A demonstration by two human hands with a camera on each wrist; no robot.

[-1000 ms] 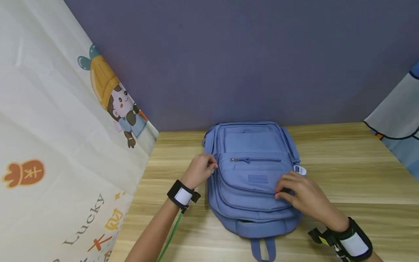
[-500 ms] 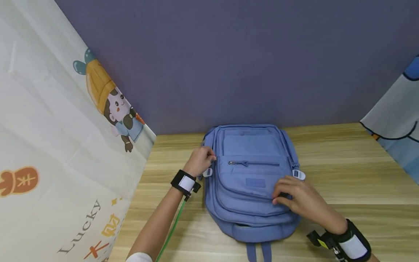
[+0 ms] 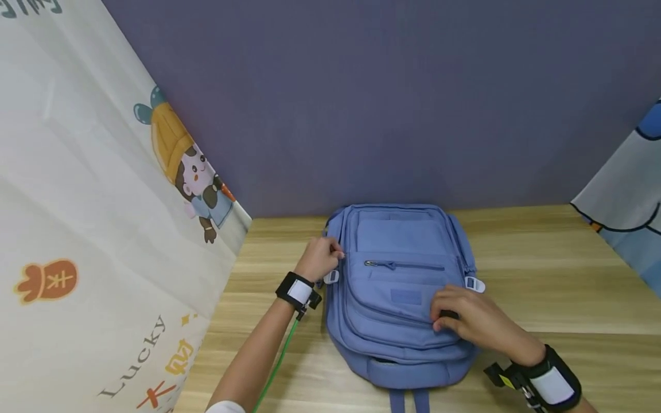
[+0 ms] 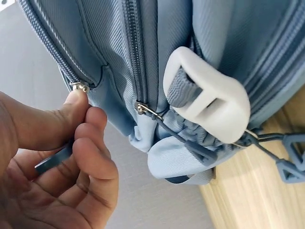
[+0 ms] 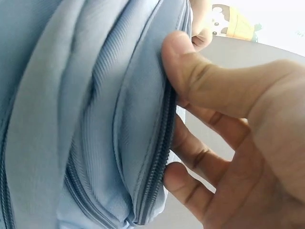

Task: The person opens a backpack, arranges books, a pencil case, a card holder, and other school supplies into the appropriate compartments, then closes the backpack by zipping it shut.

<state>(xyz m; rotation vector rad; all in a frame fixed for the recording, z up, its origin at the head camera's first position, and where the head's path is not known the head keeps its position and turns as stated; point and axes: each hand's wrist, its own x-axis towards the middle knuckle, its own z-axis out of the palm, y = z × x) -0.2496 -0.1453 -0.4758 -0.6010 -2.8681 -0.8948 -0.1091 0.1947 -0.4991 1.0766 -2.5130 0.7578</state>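
Note:
A blue backpack (image 3: 395,235) lies on the wooden table with its front pockets facing up. At its left side my left hand (image 3: 316,261) pinches a zipper pull between thumb and fingers; the dark pull tab (image 4: 53,160) pokes out below the thumb, under a metal slider (image 4: 79,87). My right hand (image 3: 467,315) grips the edge of the front pocket on the lower right, thumb on one side and fingers on the other. Beneath that thumb runs the pocket's dark zipper (image 5: 159,157). A second zipper slider (image 4: 140,108) hangs untouched beside the left hand.
White plastic buckles (image 3: 331,277) sit at both sides of the backpack. Straps (image 3: 410,400) stick out toward the near table edge. Behind stands a dark blue-grey wall (image 3: 392,103); a printed white cloth (image 3: 103,189) hangs on the left, another printed cloth (image 3: 630,178) on the right.
My left hand has slid away from me along the backpack's left side, uncovering the white buckle there. The right hand keeps its hold on the pocket edge. The head view has shifted slightly.

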